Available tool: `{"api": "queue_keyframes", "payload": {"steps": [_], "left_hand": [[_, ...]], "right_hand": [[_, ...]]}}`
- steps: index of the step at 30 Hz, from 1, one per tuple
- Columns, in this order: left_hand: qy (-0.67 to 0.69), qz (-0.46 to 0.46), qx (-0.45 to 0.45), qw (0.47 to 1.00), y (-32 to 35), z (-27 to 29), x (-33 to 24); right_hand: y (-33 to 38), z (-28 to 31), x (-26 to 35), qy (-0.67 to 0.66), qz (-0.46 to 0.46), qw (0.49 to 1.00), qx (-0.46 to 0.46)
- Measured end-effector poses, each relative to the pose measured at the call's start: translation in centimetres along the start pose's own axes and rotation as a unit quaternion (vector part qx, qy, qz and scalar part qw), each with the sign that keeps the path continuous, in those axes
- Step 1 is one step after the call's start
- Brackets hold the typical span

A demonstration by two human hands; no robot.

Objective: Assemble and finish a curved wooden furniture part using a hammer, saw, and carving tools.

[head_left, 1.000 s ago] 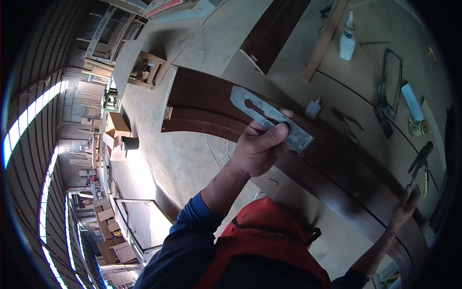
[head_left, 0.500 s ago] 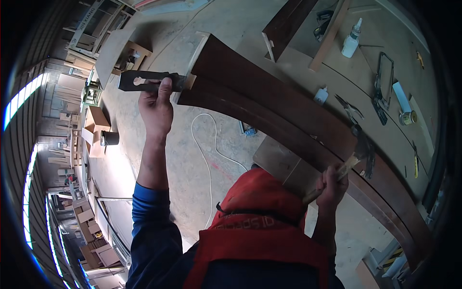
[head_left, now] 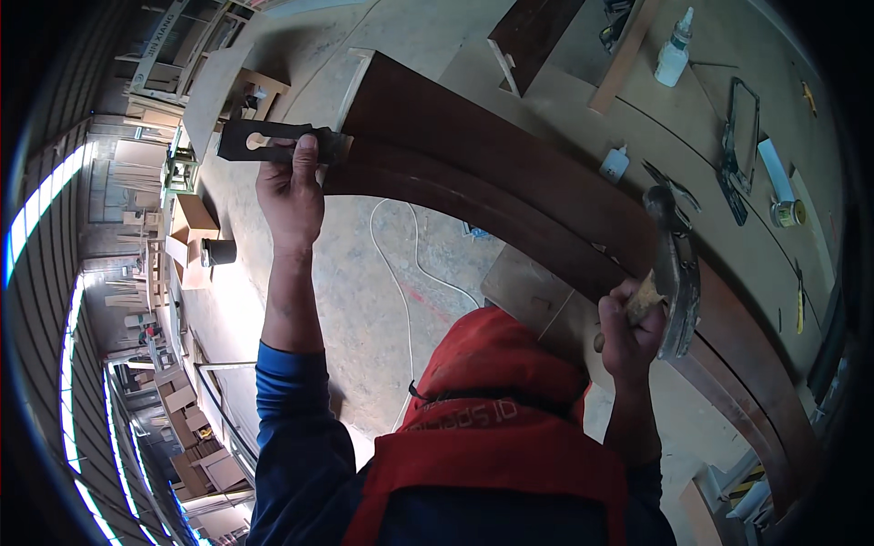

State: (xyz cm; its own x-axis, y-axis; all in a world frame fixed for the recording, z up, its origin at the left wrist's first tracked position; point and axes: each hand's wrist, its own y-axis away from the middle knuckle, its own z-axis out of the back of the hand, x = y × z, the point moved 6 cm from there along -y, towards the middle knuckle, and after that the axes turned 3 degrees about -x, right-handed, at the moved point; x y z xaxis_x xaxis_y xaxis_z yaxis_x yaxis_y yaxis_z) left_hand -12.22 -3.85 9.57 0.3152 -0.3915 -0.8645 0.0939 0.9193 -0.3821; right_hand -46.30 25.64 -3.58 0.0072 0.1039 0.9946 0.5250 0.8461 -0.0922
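A long curved dark-brown wooden piece (head_left: 510, 200) arcs across a pale workbench (head_left: 564, 100). My left hand (head_left: 291, 196) is stretched out to its left end, gripping a flat dark metal plate with a keyhole slot (head_left: 264, 141) that it presses against that end. My right hand (head_left: 628, 328) is near the middle of the arch and grips the wooden handle of a steel claw hammer (head_left: 678, 273), its head raised above the wood. A red hood and blue sleeves fill the lower part of the view.
On the bench lie a white glue bottle (head_left: 674, 50), a small bottle (head_left: 615, 164), a metal frame tool (head_left: 742, 136), a tape roll (head_left: 787, 212) and a dark board (head_left: 533, 32). Below on the floor are a white cable (head_left: 401, 264), cardboard boxes (head_left: 191, 218) and a black cup (head_left: 218, 252).
My left hand carried the metal plate from the middle of the arch out to its left end. My right hand picked up the hammer and lifted it higher.
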Motion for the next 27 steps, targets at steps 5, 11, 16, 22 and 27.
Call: {"api": "queue_keyframes", "payload": {"steps": [5,11,16,22,27], "left_hand": [[-0.011,-0.028,-0.024,0.999,0.8,-1.6,-1.1],[-0.049,-0.065,-0.022,0.996,0.9,-1.1,0.1],[-0.045,-0.075,-0.019,0.996,1.4,-1.7,-1.2],[-0.108,-0.104,-0.027,0.988,1.2,0.5,0.6],[-0.188,-0.149,0.0,0.971,0.9,-1.6,-0.7]], "right_hand": [[-2.0,-1.8,1.3,-0.005,0.046,0.999,0.013],[-5.6,-4.2,4.5,0.086,0.251,0.962,0.057],[-9.5,-7.1,8.1,0.043,0.27,0.96,0.057],[-13.3,-11.6,12.8,0.153,0.336,0.922,0.116],[-16.1,-14.7,17.0,0.275,0.391,0.869,0.127]]}}
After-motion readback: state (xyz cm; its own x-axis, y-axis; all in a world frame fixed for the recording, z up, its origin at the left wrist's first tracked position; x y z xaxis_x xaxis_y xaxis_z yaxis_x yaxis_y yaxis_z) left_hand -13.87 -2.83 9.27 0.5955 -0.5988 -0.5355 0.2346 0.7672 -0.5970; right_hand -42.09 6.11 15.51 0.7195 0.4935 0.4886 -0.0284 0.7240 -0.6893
